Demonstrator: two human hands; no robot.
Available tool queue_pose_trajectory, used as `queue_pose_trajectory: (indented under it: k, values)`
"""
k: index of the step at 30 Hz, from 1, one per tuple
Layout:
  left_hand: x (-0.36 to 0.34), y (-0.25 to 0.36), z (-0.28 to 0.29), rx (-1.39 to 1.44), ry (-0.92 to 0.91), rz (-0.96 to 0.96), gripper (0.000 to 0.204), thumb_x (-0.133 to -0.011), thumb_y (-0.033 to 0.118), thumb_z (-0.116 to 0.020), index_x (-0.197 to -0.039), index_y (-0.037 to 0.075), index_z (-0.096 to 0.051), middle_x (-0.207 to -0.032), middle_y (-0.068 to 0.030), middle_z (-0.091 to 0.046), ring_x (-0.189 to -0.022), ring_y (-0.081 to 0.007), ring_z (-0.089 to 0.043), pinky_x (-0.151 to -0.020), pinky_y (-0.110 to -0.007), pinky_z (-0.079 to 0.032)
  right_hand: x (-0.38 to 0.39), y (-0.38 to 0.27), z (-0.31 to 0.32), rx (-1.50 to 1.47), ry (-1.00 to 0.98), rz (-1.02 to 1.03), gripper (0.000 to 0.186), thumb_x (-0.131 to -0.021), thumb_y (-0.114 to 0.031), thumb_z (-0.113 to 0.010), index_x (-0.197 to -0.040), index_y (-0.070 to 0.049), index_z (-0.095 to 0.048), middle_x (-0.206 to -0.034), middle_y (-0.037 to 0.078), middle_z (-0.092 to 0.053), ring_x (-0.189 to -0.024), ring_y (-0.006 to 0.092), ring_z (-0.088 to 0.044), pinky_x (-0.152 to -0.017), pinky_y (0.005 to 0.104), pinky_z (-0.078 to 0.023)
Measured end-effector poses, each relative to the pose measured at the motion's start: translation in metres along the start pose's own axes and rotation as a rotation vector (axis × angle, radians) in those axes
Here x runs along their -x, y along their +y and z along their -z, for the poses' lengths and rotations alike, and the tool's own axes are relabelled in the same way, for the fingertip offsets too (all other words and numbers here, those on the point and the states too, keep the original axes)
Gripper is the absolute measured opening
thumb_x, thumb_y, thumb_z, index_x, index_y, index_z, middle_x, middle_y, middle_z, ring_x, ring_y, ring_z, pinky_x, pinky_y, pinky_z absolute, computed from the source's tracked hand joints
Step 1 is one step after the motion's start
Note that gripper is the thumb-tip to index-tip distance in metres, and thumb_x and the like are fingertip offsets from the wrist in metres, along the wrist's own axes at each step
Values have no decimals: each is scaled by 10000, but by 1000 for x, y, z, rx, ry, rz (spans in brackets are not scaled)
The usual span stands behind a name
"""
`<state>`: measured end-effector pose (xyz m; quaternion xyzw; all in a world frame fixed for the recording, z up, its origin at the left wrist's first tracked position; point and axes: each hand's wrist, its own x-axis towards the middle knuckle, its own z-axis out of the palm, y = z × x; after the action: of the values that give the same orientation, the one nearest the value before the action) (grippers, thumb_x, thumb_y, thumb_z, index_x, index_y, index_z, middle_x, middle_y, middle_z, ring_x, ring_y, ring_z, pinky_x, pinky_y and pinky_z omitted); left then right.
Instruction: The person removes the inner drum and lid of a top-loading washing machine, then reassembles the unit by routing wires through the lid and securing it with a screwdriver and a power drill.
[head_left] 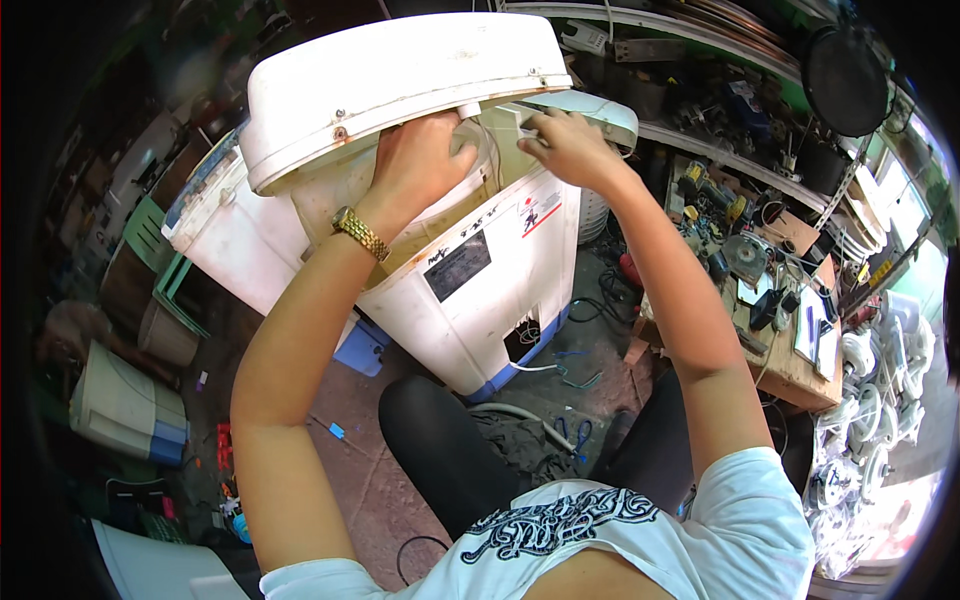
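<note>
head view: a white plastic twin-tub washing machine body (470, 290) stands tilted on the reddish workshop floor (350, 470), with a blue base showing at its lower edge; its white plastic top cover (400, 85) is lifted and hinged up over the open cabinet. the left hand (420, 160), with a gold metal wristwatch (360, 233) on the wrist, reaches under the raised cover into the cabinet opening; its fingers are curled together around something inside, but what they close on is hidden by the cover rim, so the grip cannot be confirmed. the right hand (570, 148) rests on the far upper edge of the cabinet beside a pale blue-white panel piece (600, 112), fingers spread and pressing flat, not closed on anything. judgement: the step in hand appears to be work on internal parts under the lifted cover, the right hand steadying the cabinet while the left works inside. the next move likely calls for the cover to remain propped and for care with loose wiring (570, 375) trailing from the rear opening at the base. a cluttered wooden workbench (790, 365) with tools stands well apart to the right; shelves of parts (720, 110) run behind; another white appliance tub (125, 405) lies at the left.
</note>
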<state>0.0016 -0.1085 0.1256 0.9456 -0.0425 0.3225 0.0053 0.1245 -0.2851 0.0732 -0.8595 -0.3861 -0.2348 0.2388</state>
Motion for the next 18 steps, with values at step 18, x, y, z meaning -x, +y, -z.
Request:
queue_pose_trajectory:
  k: [18]
  values:
    - [0,-4,-34,12,264,103,216,-888,347,-651,-945,153,-726,-914,-67,-723,-910,-223,-648,-884,-406,-307,-4,13,-8,-655,-100,184,309,-867,-98,-692,-1145,27,-642,-927,113,-723,-858,209,-681,-812,317,-523]
